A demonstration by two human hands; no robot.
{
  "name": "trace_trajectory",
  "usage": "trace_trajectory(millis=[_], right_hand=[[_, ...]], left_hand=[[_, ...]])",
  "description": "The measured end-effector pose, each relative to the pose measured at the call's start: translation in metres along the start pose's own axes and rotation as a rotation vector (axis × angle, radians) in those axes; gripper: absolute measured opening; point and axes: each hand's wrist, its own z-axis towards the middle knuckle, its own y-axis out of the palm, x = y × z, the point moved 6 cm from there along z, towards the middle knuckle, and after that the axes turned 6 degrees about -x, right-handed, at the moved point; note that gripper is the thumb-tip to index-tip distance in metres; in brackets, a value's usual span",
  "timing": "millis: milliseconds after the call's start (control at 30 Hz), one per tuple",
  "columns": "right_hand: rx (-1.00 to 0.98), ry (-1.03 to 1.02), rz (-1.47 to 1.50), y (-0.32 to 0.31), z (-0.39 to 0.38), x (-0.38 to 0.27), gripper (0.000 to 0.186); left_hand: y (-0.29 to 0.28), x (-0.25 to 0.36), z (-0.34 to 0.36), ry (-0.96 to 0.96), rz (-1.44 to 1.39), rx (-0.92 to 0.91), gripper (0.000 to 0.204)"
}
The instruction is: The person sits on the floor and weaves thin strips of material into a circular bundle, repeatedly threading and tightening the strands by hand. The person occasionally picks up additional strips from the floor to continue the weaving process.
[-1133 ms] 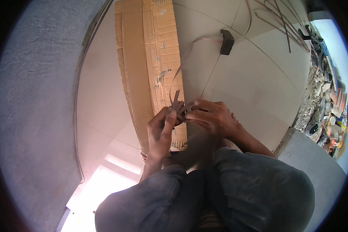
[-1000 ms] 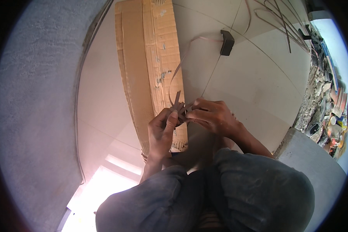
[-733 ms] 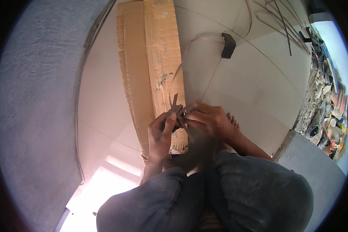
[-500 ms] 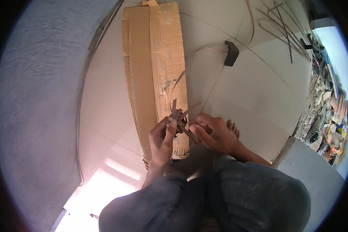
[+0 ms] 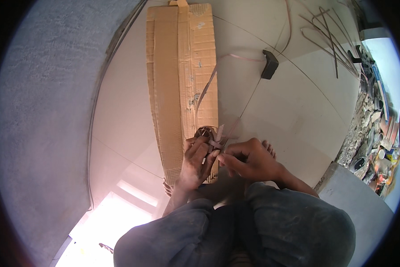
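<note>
Brown woven-strip piece (image 5: 204,132) now turned, rounded side exposed, over long tan cardboard (image 5: 165,89); left hand (image 5: 194,163) clamped on it; right hand (image 5: 252,161): grip unclear.

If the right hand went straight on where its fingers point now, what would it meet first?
The right hand points leftward, so probably the thumb of the left hand, with the brown strips close beside it. Depth between them is hard to judge from this one view.

faded dark blue-grey trousers (image 5: 302,222); forearms (image 5: 296,182), feet (image 5: 269,147) bare
</note>
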Motion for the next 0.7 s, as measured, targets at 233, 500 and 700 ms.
trace_trajectory(millis=[233,500,700], right_hand=[[0.007,0.084,-0.058,-0.005,0.001,-0.004,0.035],[0.112,-0.154,-0.704,0.004,0.002,-0.022,0.034],[0.042,-0.142,-0.460,-0.034,0.016,-0.031,0.020]], left_hand=[[0.000,0.006,-0.002,0.045,0.087,-0.014,0.025],[0.007,0.011,-0.001,0.126,0.224,0.012,0.030],[0.023,0.011,-0.006,0.165,0.120,-0.085,0.025]])
